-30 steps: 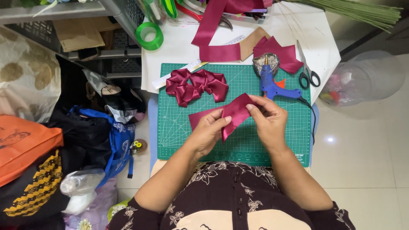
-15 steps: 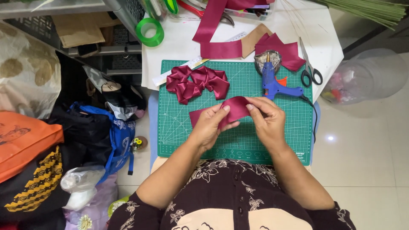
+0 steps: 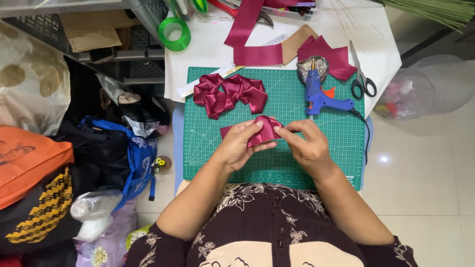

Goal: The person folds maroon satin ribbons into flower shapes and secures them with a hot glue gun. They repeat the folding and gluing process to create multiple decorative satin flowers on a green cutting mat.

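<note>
Over the green cutting mat (image 3: 297,163), my left hand (image 3: 241,146) and my right hand (image 3: 307,143) pinch a folded piece of maroon ribbon (image 3: 266,129) between their fingertips. The left hand grips its left part from below; the right holds its right end. Just beyond, a pile of folded maroon ribbon petals (image 3: 230,94) lies on the mat. A blue glue gun (image 3: 319,94) rests on the mat's far right, its tip by a small dish (image 3: 311,66).
Black-handled scissors (image 3: 363,84), cut maroon ribbon squares (image 3: 329,54), a long maroon ribbon strip (image 3: 247,37) and a green tape roll (image 3: 174,33) lie on the white table. Bags (image 3: 34,163) crowd the floor at left. A clear plastic bag (image 3: 425,86) sits at right.
The ribbon piece was spread wider between my hands a second ago; it is now folded more tightly, and both hands have drawn closer together.
</note>
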